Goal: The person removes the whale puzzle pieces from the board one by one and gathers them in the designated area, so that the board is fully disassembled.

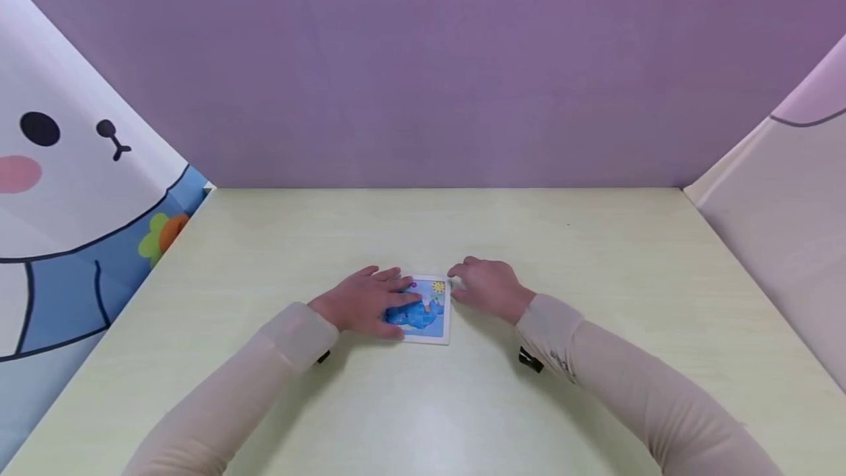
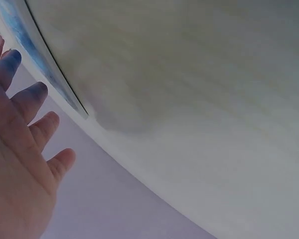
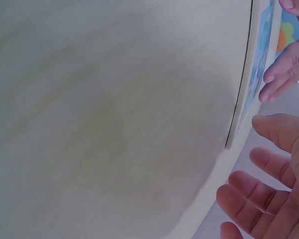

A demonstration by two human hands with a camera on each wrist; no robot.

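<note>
on the far left stood a printed panel (image 1: 73,219), white and blue, with a black eye (image 1: 40,128), a pink cheek (image 1: 18,174) and a green-and-orange flower (image 1: 158,236). right of it spread a pale tabletop (image 1: 423,410), its far edge meeting a purple backdrop (image 1: 423,65).

from the near left, a light beige sleeve (image 1: 228,384) reached in, with a small black piece (image 1: 323,357) showing under its cuff. the left hand (image 1: 370,305) was open, fingers spread and fairly straight, lying over the left part of a picture board (image 1: 426,316); it gripped nothing.

the board lay flat near the middle of the tabletop, between the two hands. it had a white border around a blue picture, with a large blue figure (image 1: 418,316) partly under the fingers and a yellow sun-like shape (image 1: 438,286) in the far right corner.

just right of the board was the right hand (image 1: 490,287), its fingers loosely bent, thumb and fingers apart and nothing held. its fingertips were close beside the board's right edge; whether they touched it could not be told.

the other beige sleeve (image 1: 634,373) ran toward the near right, with another black piece (image 1: 531,360) under the wrist. farthest right stood a pale panel (image 1: 786,204) with a pinkish top and a dark curved line.
</note>
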